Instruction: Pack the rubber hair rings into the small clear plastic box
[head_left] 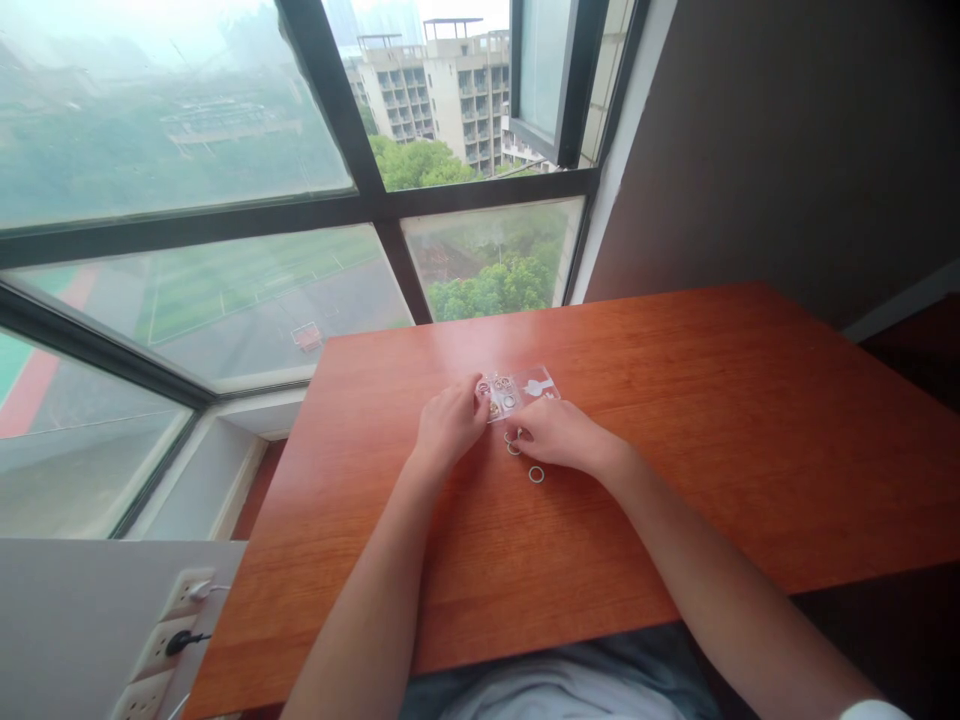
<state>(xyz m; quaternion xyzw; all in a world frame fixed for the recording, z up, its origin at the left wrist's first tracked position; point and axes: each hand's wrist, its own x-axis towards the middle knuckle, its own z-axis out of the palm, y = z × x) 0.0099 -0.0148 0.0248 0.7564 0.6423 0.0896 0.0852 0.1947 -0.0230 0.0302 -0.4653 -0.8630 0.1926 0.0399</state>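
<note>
A small clear plastic box with its lid folded open lies on the table, with several rings in its compartments. My left hand grips the box's left side between thumb and fingers. Just in front of the box, my right hand is closed in a pinch over a pale ring at the tabletop; its fingers partly hide what is there. Another pale ring lies flat on the wood, nearer to me and apart from both hands.
The reddish-brown wooden table extends to both sides, its far edge close to the windows. A dark wall rises at the right. Wall sockets with plugged-in cables sit beyond the table's left edge.
</note>
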